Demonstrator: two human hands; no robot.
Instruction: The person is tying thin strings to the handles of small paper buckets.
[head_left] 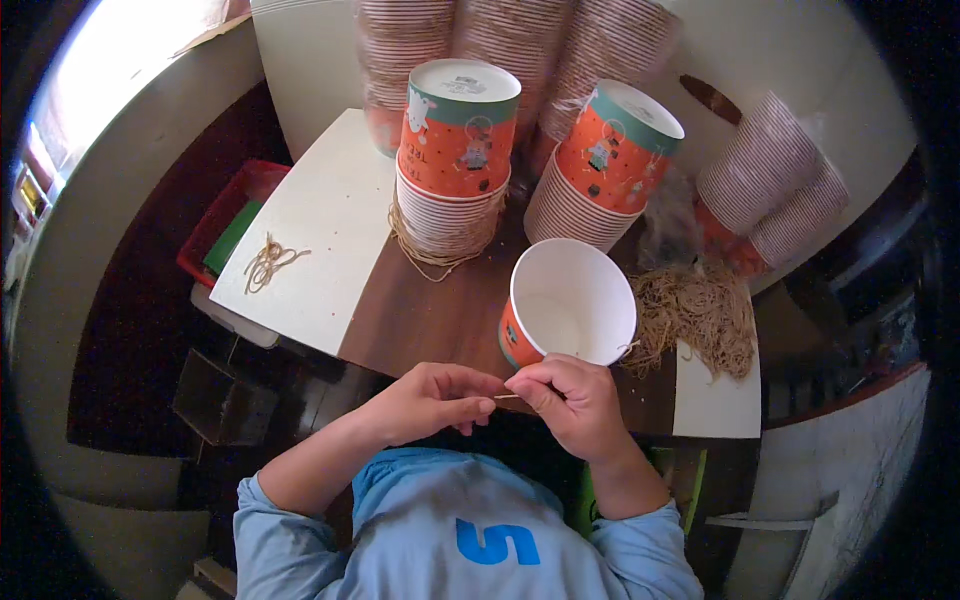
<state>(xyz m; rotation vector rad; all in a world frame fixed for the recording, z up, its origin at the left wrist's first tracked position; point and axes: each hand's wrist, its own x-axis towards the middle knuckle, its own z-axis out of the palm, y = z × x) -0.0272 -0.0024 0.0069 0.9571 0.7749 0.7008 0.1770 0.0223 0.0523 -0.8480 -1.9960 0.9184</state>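
Observation:
My left hand [435, 398] and my right hand [572, 398] meet at the table's near edge, both pinching a thin tan rubber band [503, 396] stretched between the fingertips. Just beyond my right hand an open orange paper cup [570, 300] with a white inside stands tilted toward me. A heap of tan rubber bands [697, 312] lies to the right of the cup.
Two stacks of upside-down orange cups [455, 150] [600, 165] stand behind, the left one ringed by loose bands. Wrapped cup sleeves [770, 180] lie at the back and right. A few bands [268, 262] rest on a white board [320, 230]. A red bin [225, 225] sits left.

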